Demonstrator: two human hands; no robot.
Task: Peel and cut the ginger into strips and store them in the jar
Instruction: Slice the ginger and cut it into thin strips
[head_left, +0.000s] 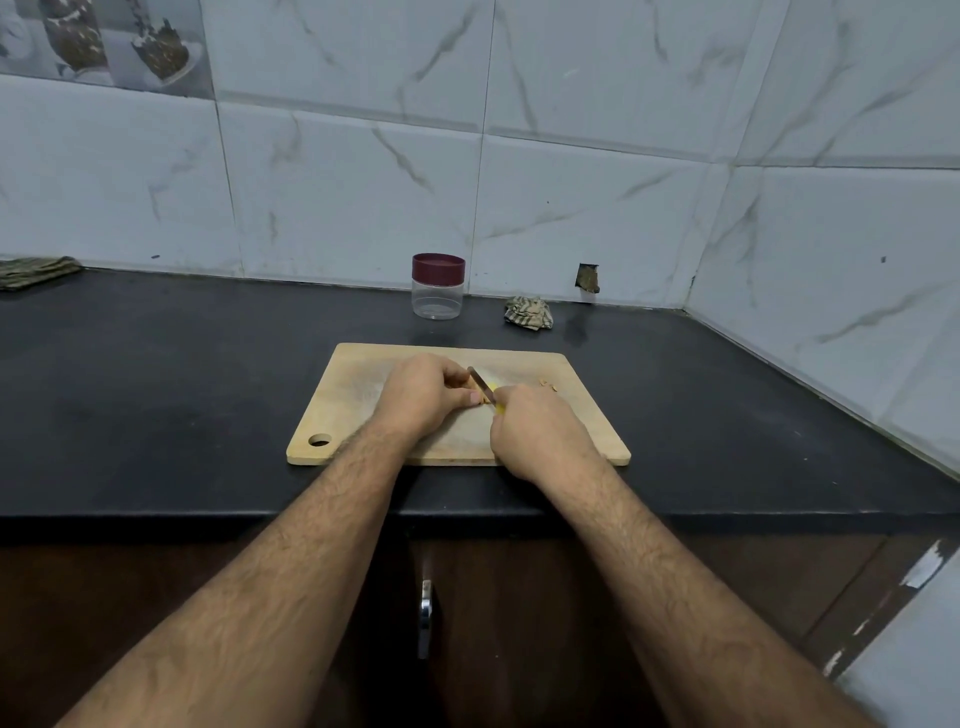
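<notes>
A wooden cutting board (576, 415) lies on the black counter. My left hand (423, 397) is curled over a piece of ginger on the board; the ginger is almost wholly hidden under the fingers. My right hand (535, 431) grips a knife with a yellow handle (500, 408), and its blade (480, 383) slants up toward the left hand's fingertips. A few ginger scraps (548, 384) lie on the board to the right. The clear jar (438, 293) with a maroon lid on stands behind the board near the wall.
A crumpled striped cloth (530, 313) lies to the right of the jar. Another folded cloth (36, 271) sits at the far left by the wall. Tiled walls close the back and right side. A cabinet door with a metal handle (426, 618) is below the counter edge.
</notes>
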